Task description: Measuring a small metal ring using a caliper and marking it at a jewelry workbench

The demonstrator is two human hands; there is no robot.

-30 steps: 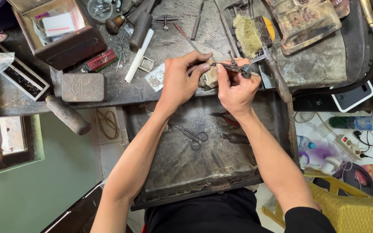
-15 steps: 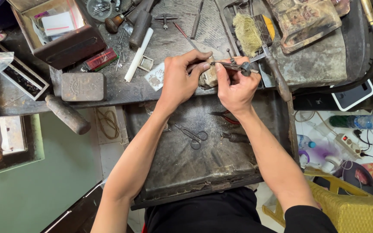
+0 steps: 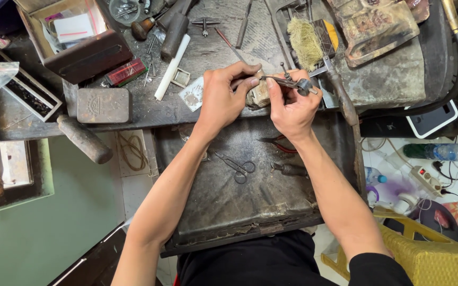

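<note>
My left hand and my right hand meet at the front edge of the worn workbench. The right hand grips a small metal hand tool with a round knob, held level. The left hand's thumb and forefinger pinch the tool's thin tip; whatever small piece sits there is too small to make out. Between the hands a pale wooden bench peg sticks out from the bench.
A dark metal tray below the hands holds scissors, red-handled pliers and another tool. On the bench lie a straw brush, a white stick, a metal tin, an open box. Bottle and power strip at right.
Both hands stay at the peg. The tool in my right hand has shifted only slightly.
</note>
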